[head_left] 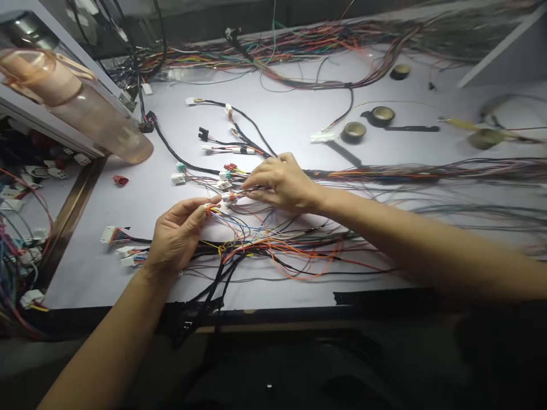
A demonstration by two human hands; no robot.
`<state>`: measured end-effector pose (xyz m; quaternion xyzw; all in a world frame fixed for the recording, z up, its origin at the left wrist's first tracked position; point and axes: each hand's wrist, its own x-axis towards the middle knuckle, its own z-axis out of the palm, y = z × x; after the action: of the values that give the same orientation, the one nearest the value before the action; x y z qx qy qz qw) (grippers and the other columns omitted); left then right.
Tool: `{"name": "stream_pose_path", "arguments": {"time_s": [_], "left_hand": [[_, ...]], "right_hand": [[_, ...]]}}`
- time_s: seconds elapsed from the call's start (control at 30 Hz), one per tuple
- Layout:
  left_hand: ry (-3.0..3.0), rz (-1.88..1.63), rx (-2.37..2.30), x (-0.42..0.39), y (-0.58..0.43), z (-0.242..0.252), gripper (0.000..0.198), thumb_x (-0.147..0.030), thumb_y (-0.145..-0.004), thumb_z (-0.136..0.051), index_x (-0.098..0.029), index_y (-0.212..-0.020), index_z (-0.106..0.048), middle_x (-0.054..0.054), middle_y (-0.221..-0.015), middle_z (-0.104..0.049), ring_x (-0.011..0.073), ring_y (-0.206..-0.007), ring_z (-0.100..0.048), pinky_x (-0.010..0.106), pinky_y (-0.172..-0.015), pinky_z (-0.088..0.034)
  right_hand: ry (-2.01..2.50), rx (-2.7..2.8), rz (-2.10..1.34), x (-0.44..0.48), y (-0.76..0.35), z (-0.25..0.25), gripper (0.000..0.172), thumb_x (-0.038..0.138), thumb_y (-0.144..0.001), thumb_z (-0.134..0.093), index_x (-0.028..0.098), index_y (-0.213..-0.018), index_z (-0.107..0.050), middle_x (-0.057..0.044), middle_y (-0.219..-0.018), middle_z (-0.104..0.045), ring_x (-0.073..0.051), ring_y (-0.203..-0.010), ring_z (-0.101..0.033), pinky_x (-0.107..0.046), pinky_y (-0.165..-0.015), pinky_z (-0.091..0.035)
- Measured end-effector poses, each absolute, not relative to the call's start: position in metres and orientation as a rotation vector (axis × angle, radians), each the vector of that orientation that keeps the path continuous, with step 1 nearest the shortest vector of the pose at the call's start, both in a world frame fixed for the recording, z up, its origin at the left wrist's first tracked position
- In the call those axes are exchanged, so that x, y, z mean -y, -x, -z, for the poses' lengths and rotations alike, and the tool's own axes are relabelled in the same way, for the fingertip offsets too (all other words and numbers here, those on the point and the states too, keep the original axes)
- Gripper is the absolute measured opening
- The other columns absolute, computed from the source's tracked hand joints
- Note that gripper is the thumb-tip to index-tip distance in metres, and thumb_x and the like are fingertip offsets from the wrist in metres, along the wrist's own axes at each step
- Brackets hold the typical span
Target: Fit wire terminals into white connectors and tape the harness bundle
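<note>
Between the thumb and fingers of my left hand is an orange-and-white wire connector, with several coloured wires running from it to the right. My right hand reaches over the wire harness, its fingertips pinched at thin wires behind a second white-and-orange connector. What exactly those fingertips grip is too small to make out. White connectors and a red connector lie just left of the right hand. Below, a loose bunch of coloured wires spreads beside my left hand.
A tinted bottle stands at the left. Tape rolls lie at the back right. Another wire bundle runs along the back. A loose red connector sits near the left edge, and more connectors fill the space beyond it.
</note>
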<state>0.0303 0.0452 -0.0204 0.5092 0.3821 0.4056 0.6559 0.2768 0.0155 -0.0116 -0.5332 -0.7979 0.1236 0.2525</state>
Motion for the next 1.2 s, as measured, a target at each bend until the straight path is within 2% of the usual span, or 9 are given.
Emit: {"name": "stream_pose_path", "arguments": {"time_s": [0.1,0.23,0.33,0.47,0.53,0.67,0.87,1.2], "left_hand": [[-1.140,-0.948,-0.828,-0.045,-0.028,0.021,0.021,-0.027,-0.070,-0.080,-0.017,-0.087,-0.074,0.006,-0.088,-0.076,0.0208,-0.101,-0.069,0.029,-0.096,-0.050],[-1.120,-0.962,-0.763,-0.045,-0.026,0.022,0.022,-0.027,-0.070,-0.080,-0.018,-0.089,-0.074,0.004,-0.084,-0.075,0.0169,-0.089,-0.071,0.029,-0.089,-0.054],[-1.083,-0.955,-0.727,-0.045,-0.023,0.022,0.022,-0.026,-0.070,-0.080,-0.018,-0.090,-0.073,0.002,-0.082,-0.074,0.0130,-0.078,-0.070,0.029,-0.083,-0.056],[-1.036,-0.961,-0.697,-0.043,-0.021,0.023,0.022,-0.024,-0.070,-0.080,-0.018,-0.090,-0.073,0.002,-0.081,-0.074,0.0118,-0.076,-0.069,0.025,-0.075,-0.057],[-1.029,-0.966,-0.701,-0.042,-0.021,0.022,0.023,-0.024,-0.069,-0.080,-0.018,-0.090,-0.073,0.002,-0.081,-0.074,0.0117,-0.075,-0.069,0.025,-0.073,-0.057],[-1.061,-0.941,-0.726,-0.041,-0.021,0.014,0.024,-0.025,-0.068,-0.081,-0.017,-0.090,-0.072,0.002,-0.081,-0.074,0.0124,-0.075,-0.069,0.027,-0.076,-0.057],[-1.094,-0.961,-0.812,-0.029,-0.016,-0.004,0.026,-0.023,-0.068,-0.080,-0.015,-0.091,-0.071,0.004,-0.082,-0.073,0.0137,-0.077,-0.069,0.031,-0.081,-0.055],[-0.946,-1.143,-0.853,-0.004,-0.016,0.010,0.025,-0.023,-0.067,-0.081,-0.020,-0.090,-0.070,0.000,-0.085,-0.072,0.0102,-0.079,-0.068,0.027,-0.082,-0.054]], "right_hand": [[1.515,2.137,-0.294,0.010,-0.295,-0.013,0.019,0.032,-0.093,-0.056,0.025,-0.102,-0.070,-0.001,-0.108,-0.070,-0.017,-0.099,-0.056,-0.034,-0.085,-0.026],[1.589,2.051,-0.263,0.073,-0.310,-0.028,0.022,0.031,-0.093,-0.054,0.017,-0.092,-0.071,-0.005,-0.091,-0.073,-0.017,-0.085,-0.060,-0.032,-0.078,-0.035],[1.594,2.016,-0.242,0.122,-0.303,-0.015,0.022,0.032,-0.095,-0.052,0.019,-0.091,-0.070,-0.003,-0.088,-0.073,-0.016,-0.082,-0.060,-0.032,-0.078,-0.035],[1.615,2.022,-0.136,0.160,-0.286,0.010,0.021,0.036,-0.093,-0.057,0.022,-0.103,-0.069,-0.004,-0.093,-0.072,-0.017,-0.087,-0.060,-0.035,-0.083,-0.032],[1.605,2.012,-0.083,0.166,-0.280,0.015,0.017,0.033,-0.093,-0.057,0.023,-0.098,-0.070,-0.003,-0.089,-0.071,-0.016,-0.084,-0.059,-0.035,-0.083,-0.031],[1.508,2.006,-0.054,0.171,-0.278,0.013,0.016,0.026,-0.093,-0.055,0.023,-0.087,-0.070,-0.001,-0.078,-0.068,-0.013,-0.073,-0.057,-0.033,-0.079,-0.034],[1.387,2.153,-0.025,0.183,-0.279,0.016,0.012,0.020,-0.092,-0.056,0.022,-0.088,-0.067,0.000,-0.074,-0.066,-0.013,-0.069,-0.056,-0.032,-0.075,-0.036],[1.470,2.197,0.002,0.196,-0.274,0.021,0.016,0.021,-0.094,-0.051,0.023,-0.094,-0.067,-0.001,-0.080,-0.066,-0.014,-0.075,-0.056,-0.035,-0.080,-0.035]]}}
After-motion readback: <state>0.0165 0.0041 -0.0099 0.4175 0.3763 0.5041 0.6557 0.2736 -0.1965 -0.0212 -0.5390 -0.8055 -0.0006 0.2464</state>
